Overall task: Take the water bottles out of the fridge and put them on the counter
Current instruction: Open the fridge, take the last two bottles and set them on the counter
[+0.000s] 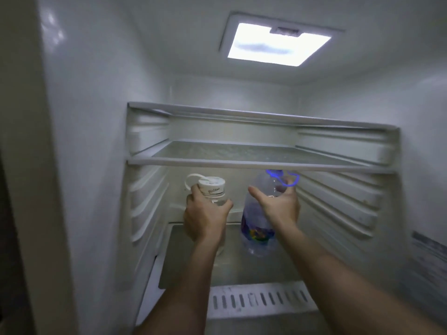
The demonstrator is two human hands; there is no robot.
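Two water bottles stand on the lower glass shelf (242, 269) inside the open fridge. The left one is a clear bottle with a wide white lid and loop (211, 188); my left hand (203, 220) is wrapped around its body just below the lid. The right one is a larger clear bottle with a colourful label and a blue cap with a handle (257, 228). My right hand (280, 205) grips its upper part, fingers hooked near the blue handle, thumb pointing left. Both bottles are upright.
A glass shelf (254, 153) sits just above the bottle tops, with another shelf edge (261, 117) higher up. Ribbed white side walls (145, 209) flank the compartment. A slotted white vent strip (258, 301) runs along the front. The ceiling light (278, 43) is on.
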